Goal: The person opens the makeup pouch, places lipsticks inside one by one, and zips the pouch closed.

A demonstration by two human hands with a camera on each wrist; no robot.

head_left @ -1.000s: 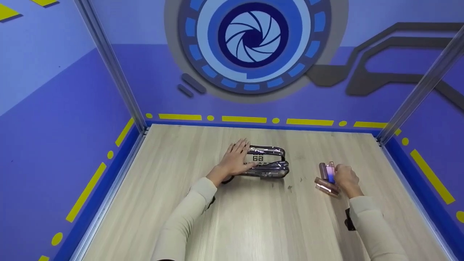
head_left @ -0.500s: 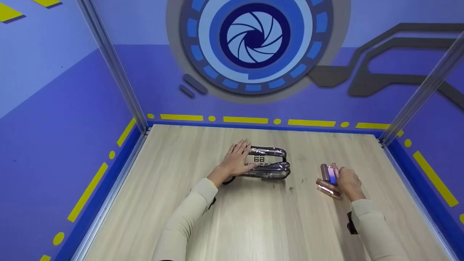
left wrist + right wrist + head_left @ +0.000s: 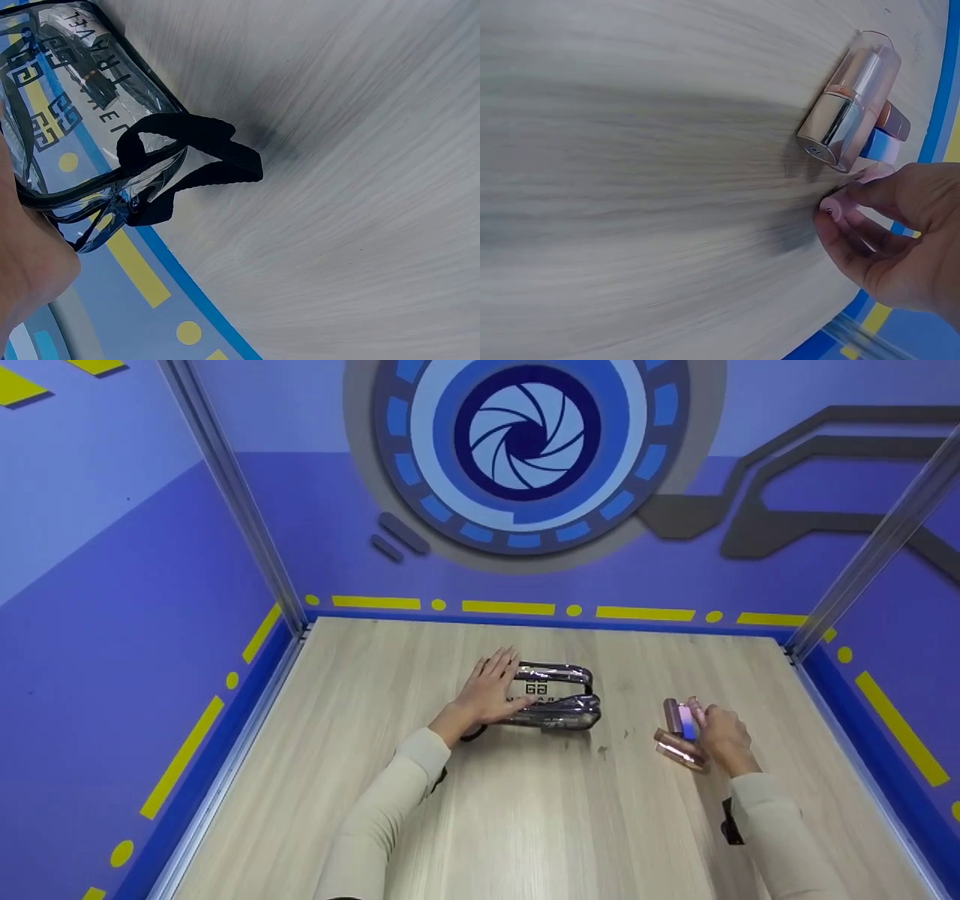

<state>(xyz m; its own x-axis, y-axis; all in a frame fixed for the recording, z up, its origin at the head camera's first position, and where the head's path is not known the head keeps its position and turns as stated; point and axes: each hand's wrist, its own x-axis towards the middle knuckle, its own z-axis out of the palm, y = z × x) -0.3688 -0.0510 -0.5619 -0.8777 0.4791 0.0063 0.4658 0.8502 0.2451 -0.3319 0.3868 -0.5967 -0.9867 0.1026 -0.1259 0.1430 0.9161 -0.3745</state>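
Evidently the left hand [image 3: 491, 690], fingers extended, rests across the left end of a clear, black-trimmed pouch [image 3: 566, 711] on the tabletop [image 3: 525, 825], probably to keep it from sliding. Inside the pouch I can make out a dark tube [image 3: 94, 82]; its other contents I can't tell. Farther right, the right hand [image 3: 727, 741] pinches a pink tube [image 3: 840, 204], a fingertip grip that seems to suit its slimness, near a blue-and-pink tube [image 3: 686, 721], a brown tube [image 3: 670, 715] and a clear-cased cosmetic tube [image 3: 855, 97].

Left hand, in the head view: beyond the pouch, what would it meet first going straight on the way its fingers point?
Past the pouch, the left hand would likely cross bare tabletop and meet the back wall first, though depth is unclear.
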